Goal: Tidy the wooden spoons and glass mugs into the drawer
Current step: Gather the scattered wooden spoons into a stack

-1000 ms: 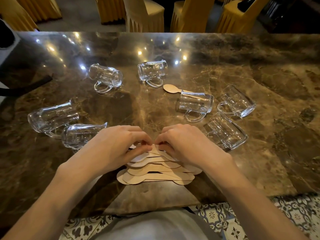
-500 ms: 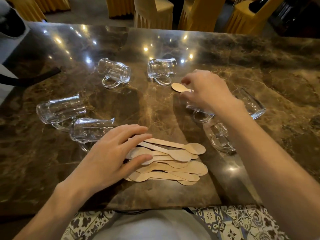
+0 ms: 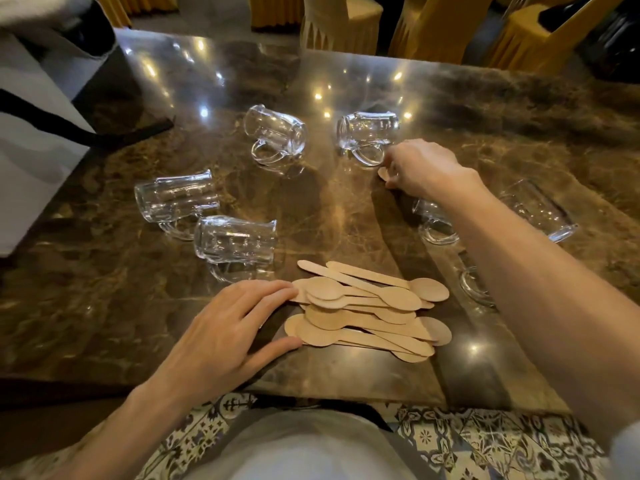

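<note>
A pile of several wooden spoons [image 3: 370, 311] lies near the front edge of the marble table [image 3: 104, 289]. My left hand [image 3: 221, 334] rests flat beside it, fingertips and thumb touching the pile's left end. My right hand [image 3: 420, 169] reaches far over the table, its fingers curled down onto a single wooden spoon [image 3: 382, 173] whose bowl peeks out at the fingertips. Several glass mugs lie on their sides: two at the left [image 3: 175, 197] [image 3: 235, 240], two at the back [image 3: 277, 131] [image 3: 367, 129], and others [image 3: 540, 209] partly hidden by my right arm. No drawer is in view.
A grey-white bag with a black strap [image 3: 31, 133] sits on the table's left end. Chairs with yellow covers [image 3: 429, 26] stand behind the far edge. Patterned floor tiles [image 3: 485, 441] show below the front edge.
My right hand left the pile, reached out to the lone spoon by the back mugs and came down onto it. My left hand stayed at the pile's left end.
</note>
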`<state>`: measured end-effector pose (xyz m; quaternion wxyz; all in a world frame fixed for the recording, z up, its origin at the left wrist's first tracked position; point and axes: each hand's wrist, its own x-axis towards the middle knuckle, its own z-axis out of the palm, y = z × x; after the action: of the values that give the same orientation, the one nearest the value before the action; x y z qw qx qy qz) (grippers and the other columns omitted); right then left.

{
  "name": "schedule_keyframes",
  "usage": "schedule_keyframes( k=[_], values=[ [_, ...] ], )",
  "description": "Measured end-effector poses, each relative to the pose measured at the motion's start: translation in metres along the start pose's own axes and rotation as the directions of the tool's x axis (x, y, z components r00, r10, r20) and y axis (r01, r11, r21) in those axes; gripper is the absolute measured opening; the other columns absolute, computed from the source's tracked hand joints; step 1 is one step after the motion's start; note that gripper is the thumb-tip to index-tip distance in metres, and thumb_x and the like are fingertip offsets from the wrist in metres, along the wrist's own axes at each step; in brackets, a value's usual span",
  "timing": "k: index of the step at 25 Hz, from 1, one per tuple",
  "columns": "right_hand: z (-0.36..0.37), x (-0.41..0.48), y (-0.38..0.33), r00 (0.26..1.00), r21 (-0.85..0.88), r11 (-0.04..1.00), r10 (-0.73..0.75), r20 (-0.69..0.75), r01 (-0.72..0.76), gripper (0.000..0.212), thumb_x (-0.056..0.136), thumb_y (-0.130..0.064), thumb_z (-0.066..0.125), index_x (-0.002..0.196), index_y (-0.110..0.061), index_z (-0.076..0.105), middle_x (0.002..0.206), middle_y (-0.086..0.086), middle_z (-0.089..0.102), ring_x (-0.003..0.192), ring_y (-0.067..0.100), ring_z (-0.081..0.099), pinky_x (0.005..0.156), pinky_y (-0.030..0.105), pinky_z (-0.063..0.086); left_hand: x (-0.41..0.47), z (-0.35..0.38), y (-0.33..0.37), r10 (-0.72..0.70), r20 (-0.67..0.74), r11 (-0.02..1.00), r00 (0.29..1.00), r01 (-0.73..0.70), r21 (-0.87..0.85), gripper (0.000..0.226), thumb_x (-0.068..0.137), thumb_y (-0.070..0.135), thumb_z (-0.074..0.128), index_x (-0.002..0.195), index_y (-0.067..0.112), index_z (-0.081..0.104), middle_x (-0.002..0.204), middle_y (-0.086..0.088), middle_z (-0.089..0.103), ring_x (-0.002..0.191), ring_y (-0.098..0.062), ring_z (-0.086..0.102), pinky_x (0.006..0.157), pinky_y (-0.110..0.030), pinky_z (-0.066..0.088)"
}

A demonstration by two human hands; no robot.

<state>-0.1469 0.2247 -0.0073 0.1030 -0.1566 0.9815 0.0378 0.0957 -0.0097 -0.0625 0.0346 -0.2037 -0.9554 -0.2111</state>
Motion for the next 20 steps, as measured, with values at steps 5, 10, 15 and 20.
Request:
schedule_keyframes(
  k=[5, 10, 15, 20],
  values=[
    [-0.007, -0.012, -0.007, 0.992, -0.022, 0.999, -0.039, -0.119, 0.037, 0.028, 0.090, -0.012, 0.059, 0.118, -0.009, 0.055, 0.114, 0.015, 0.055, 0.095, 0.034, 0.059, 0.085, 0.046, 0.047, -0.001, 0.002, -0.002, 0.004, 0.000, 1.000, 1.000, -0.004, 0.003, 0.061, 0.089, 0.059, 0.049, 0.133, 0.016, 0.051, 0.131, 0.003, 0.055, 0.120, -0.010, 0.049, 0.104, -0.024, 0.035],
    [-0.035, -0.037, -0.015, 0.939, 0.028, 0.994, -0.090, -0.331, 0.105, 0.033, 0.088, -0.020, 0.063, 0.120, -0.015, 0.055, 0.118, 0.012, 0.053, 0.095, 0.034, 0.059, 0.078, 0.044, 0.049, -0.001, 0.002, -0.002, 0.005, 0.006, 1.000, 1.000, -0.005, 0.006, 0.062, 0.089, 0.061, 0.047, 0.134, 0.018, 0.050, 0.132, 0.003, 0.054, 0.119, -0.010, 0.049, 0.104, -0.023, 0.034],
    [-0.033, -0.116, -0.048, 0.922, 0.101, 0.957, -0.229, -0.314, 0.272, 0.041, 0.080, -0.041, 0.053, 0.118, -0.026, 0.059, 0.114, 0.001, 0.058, 0.086, 0.020, 0.061, 0.071, 0.032, 0.050, -0.001, 0.003, -0.003, 0.009, -0.011, 1.000, 1.000, -0.009, 0.010, 0.062, 0.088, 0.061, 0.046, 0.133, 0.018, 0.050, 0.131, 0.002, 0.055, 0.119, -0.010, 0.049, 0.104, -0.021, 0.030],
    [0.001, -0.167, -0.080, 0.958, 0.066, 0.961, -0.259, -0.121, 0.268, 0.039, 0.089, -0.036, 0.058, 0.126, -0.024, 0.052, 0.115, -0.001, 0.057, 0.089, 0.019, 0.061, 0.079, 0.035, 0.054, -0.001, 0.005, -0.005, 0.031, -0.031, 0.999, 0.999, -0.031, 0.008, 0.062, 0.088, 0.060, 0.048, 0.133, 0.018, 0.049, 0.130, 0.003, 0.055, 0.119, -0.010, 0.048, 0.104, -0.022, 0.031]
  ],
)
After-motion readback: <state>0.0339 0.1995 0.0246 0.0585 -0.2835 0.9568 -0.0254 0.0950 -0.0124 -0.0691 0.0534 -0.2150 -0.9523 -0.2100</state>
